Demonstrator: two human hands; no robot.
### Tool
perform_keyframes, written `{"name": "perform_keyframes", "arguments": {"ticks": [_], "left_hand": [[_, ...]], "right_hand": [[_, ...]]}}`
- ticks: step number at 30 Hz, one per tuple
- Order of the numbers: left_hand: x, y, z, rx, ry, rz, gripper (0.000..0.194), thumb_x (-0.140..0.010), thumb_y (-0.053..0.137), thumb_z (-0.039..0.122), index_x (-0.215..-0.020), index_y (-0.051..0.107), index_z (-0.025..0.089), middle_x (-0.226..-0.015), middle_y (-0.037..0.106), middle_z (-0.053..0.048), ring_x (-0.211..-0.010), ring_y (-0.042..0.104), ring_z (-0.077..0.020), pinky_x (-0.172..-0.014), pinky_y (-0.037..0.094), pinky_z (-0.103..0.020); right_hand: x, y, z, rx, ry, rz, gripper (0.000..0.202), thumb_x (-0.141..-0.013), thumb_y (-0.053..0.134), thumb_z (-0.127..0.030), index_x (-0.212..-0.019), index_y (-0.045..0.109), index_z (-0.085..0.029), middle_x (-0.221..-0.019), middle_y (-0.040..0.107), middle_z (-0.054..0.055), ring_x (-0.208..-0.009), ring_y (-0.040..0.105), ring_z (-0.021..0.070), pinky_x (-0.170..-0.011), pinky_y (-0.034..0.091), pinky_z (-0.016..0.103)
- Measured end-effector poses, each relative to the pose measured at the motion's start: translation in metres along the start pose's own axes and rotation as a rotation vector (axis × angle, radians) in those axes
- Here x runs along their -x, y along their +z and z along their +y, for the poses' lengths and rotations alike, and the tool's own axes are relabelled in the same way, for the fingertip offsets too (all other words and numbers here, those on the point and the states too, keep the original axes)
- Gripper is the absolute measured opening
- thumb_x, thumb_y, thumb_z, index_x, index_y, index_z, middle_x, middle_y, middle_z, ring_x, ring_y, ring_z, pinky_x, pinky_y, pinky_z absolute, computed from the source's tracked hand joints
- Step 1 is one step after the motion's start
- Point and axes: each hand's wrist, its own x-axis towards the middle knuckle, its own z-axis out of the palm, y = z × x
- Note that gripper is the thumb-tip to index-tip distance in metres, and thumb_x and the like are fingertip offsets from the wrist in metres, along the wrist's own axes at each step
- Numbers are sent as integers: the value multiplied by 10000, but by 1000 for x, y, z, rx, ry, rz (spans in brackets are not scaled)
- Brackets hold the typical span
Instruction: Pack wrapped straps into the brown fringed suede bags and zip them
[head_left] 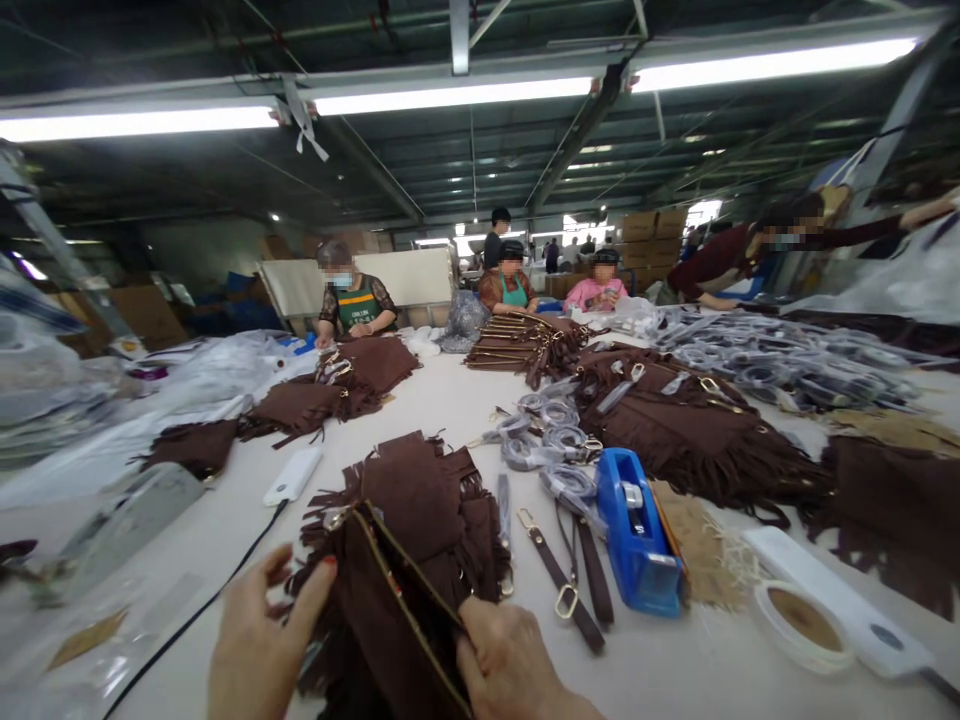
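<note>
A brown suede fringed bag (pixel 390 610) with a gold zipper edge stands open at the near edge of the white table (pixel 450 400). My left hand (pixel 259 640) grips its left side with thumb and fingers. My right hand (pixel 510 665) pinches its right end near the zipper. Behind it lies a pile of the same brown fringed bags (pixel 427 495). Brown straps with gold clasps (pixel 566 585) lie just right of the bag.
A blue tape dispenser (pixel 637 530), a tape roll (pixel 804 625) and a white power bank (pixel 294 475) with a black cable sit nearby. Grey bagged straps (pixel 551 440) and more brown bag piles (pixel 682 430) cover the table. Several people work at the far side.
</note>
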Motion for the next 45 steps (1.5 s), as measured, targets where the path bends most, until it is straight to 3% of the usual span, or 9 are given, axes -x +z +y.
{"name": "perform_keyframes", "arguments": {"ticks": [4, 7, 12, 16, 27, 33, 38, 41, 45], "left_hand": [[58, 24, -9, -92, -7, -275, 605, -565, 596, 586, -989, 475, 170, -690, 588, -28, -610, 572, -248, -619, 458, -374], [78, 36, -20, -20, -49, -342, 468, -628, 561, 421, -1030, 482, 195, -801, 656, -48, -752, 620, -276, -729, 457, -383], [80, 36, -36, 480, -395, -473, 421, -566, 616, 235, -977, 529, 201, -767, 695, -11, -828, 638, -257, -690, 502, -319], [80, 37, -44, 664, -570, -425, 503, -491, 713, 163, -965, 546, 168, -728, 706, -10, -782, 655, -230, -646, 512, -270], [53, 25, -25, 725, -514, -411, 483, -449, 796, 175, -907, 642, 177, -762, 715, -14, -734, 663, -194, -637, 524, -213], [59, 36, -30, 680, -534, -404, 532, -426, 788, 181, -932, 625, 170, -742, 714, -20, -730, 665, -212, -628, 526, -236], [70, 44, -34, 662, -555, -510, 526, -495, 730, 175, -999, 579, 161, -811, 708, -48, -822, 654, -252, -720, 526, -307], [68, 47, -45, 428, -315, -503, 523, -612, 619, 209, -1124, 515, 183, -992, 668, -77, -916, 624, -273, -772, 520, -378], [59, 54, -46, -240, 729, -500, 556, -665, 444, 59, -1189, 504, 237, -1225, 547, -62, -1183, 446, -248, -1008, 341, -416]], "right_hand": [[3, 10, -4, -8, -33, 18, 148, -764, 438, -135, -774, 584, -156, -741, 681, 99, -640, 618, 215, -502, 195, 299], [4, 17, 2, -138, 48, 34, 156, -780, 427, -165, -736, 577, -168, -710, 671, 76, -628, 596, 192, -521, 241, 281], [-2, 34, 38, -690, 279, 113, 138, -709, 464, -173, -618, 568, -174, -627, 614, 3, -639, 533, 154, -562, 333, 231], [-5, 51, 59, -840, 321, 118, 119, -655, 487, -204, -624, 595, -163, -592, 581, -19, -641, 521, 159, -569, 362, 232], [0, 42, 54, -1141, 357, 239, 189, -650, 500, -361, -603, 496, -177, -558, 457, -32, -561, 401, 122, -532, 333, 229], [-8, 45, 62, -1049, 397, 116, 45, -595, 485, -208, -620, 512, -182, -578, 502, -33, -598, 459, 137, -561, 350, 231], [-37, 44, 62, -1004, 401, 139, 178, -493, 588, -119, -656, 545, -176, -618, 531, -40, -645, 466, 141, -603, 344, 237], [-50, 47, 51, -1103, 398, 105, 149, -496, 549, -116, -628, 510, -174, -568, 489, -56, -568, 444, 119, -557, 344, 229], [-49, 47, 38, -1272, 326, 26, 127, -516, 518, -171, -643, 519, -165, -556, 488, -57, -529, 430, 106, -529, 351, 224]]}}
